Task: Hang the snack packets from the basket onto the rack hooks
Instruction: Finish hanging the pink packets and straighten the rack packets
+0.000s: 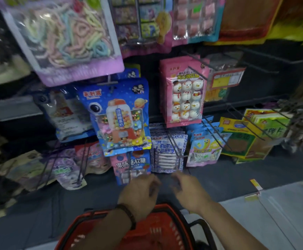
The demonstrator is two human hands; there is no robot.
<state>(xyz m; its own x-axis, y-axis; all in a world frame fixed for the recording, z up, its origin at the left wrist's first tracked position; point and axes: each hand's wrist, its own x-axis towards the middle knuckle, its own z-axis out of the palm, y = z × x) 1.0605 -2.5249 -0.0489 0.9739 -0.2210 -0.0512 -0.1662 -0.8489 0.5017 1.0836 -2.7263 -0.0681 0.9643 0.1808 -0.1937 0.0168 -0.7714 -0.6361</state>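
Observation:
A red plastic basket with black handles sits low in front of me, partly hidden by my forearms. My left hand and my right hand hover side by side above it, fingers loosely curled, holding nothing that I can see. Just beyond them hang a pink-and-blue candy packet and a white-and-blue packet on the lowest rack hooks. Higher up hang a blue gumball-machine packet and a pink snowman packet. Bare black hooks stick out at the upper right.
More packets fill the rack: a pastel candy pack top left, yellow-green packs right, purple ones lower left. The dark shelf base runs below. A pale floor with a yellow tag lies at the right.

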